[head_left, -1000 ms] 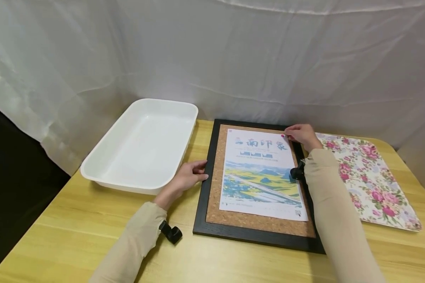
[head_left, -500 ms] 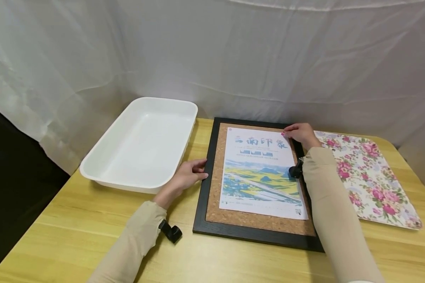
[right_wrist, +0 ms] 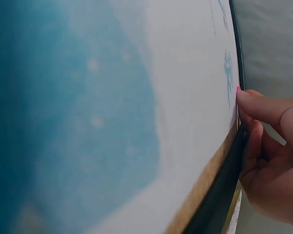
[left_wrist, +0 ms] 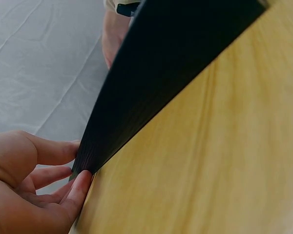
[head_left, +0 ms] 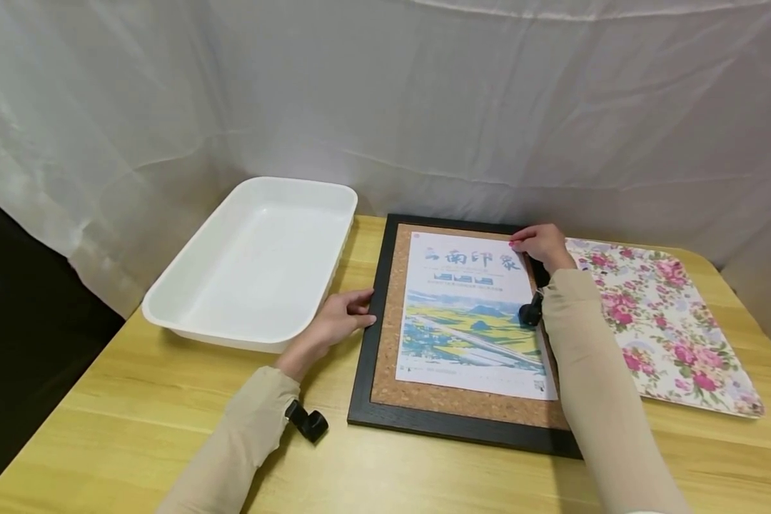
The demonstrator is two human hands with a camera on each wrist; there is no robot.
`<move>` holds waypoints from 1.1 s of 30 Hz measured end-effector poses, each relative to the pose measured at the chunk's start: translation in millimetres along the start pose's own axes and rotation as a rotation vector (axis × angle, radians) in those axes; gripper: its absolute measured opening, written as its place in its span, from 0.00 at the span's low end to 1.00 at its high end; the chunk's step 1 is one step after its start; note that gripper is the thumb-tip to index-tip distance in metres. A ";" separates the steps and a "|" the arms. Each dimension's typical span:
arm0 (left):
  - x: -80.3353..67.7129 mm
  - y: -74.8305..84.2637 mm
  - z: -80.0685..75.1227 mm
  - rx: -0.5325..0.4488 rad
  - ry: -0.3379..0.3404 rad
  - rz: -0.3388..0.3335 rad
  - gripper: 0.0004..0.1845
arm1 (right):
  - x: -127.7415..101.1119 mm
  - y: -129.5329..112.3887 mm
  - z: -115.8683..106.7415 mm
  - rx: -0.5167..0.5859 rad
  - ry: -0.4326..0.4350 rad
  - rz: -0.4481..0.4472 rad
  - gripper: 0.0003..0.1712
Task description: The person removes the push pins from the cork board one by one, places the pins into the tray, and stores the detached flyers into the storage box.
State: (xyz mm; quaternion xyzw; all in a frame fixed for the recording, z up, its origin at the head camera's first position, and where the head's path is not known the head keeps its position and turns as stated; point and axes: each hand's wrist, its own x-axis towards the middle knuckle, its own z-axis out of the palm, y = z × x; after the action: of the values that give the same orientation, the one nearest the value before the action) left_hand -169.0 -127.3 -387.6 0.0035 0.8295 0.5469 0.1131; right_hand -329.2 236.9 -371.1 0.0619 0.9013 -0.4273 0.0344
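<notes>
A cork board (head_left: 462, 404) in a black frame (head_left: 424, 421) lies on the table, with a printed landscape poster (head_left: 475, 314) on its cork. At the poster's top right corner, my right hand (head_left: 545, 245) pinches a small pink push pin (head_left: 512, 243). In the right wrist view the pin (right_wrist: 238, 89) shows as a pink tip by the thumb; its point is hidden. My left hand (head_left: 337, 319) touches the frame's left side with its fingertips. The left wrist view has its index finger and thumb (left_wrist: 83, 183) against the black side.
A white plastic tray (head_left: 257, 264) stands left of the board, close to my left forearm. Right of the board lies a floral-patterned tray or board (head_left: 671, 328), partly behind my right arm. A pale curtain (head_left: 424, 107) hangs behind the wooden table (head_left: 135, 414).
My right fingers have shifted slightly left, closer over the pink push pin, which shows less than before. The left hand keeps its place on the frame.
</notes>
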 end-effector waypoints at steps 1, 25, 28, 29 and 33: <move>0.2 0.2 0.0 -0.003 -0.001 -0.002 0.31 | -0.1 -0.1 -0.1 -0.004 0.001 0.001 0.15; 0.1 0.8 0.7 -0.003 0.011 0.009 0.31 | 1.4 -2.2 1.2 -0.067 0.015 0.000 0.15; 0.1 0.7 0.8 -0.005 0.011 0.016 0.31 | 1.0 -2.2 1.0 -0.074 0.013 0.002 0.15; 0.2 0.5 0.9 -0.004 0.011 0.017 0.31 | 0.4 -2.8 1.0 -0.077 0.011 0.003 0.15; 0.6 -0.4 0.7 -0.006 0.011 0.020 0.31 | 0.1 -3.6 1.1 -0.091 -0.001 0.006 0.14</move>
State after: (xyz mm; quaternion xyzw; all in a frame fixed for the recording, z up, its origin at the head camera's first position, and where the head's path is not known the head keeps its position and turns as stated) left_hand -169.4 -126.8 -388.4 0.0085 0.8284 0.5506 0.1029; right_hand -329.8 233.8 -369.1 0.0627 0.9196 -0.3859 0.0387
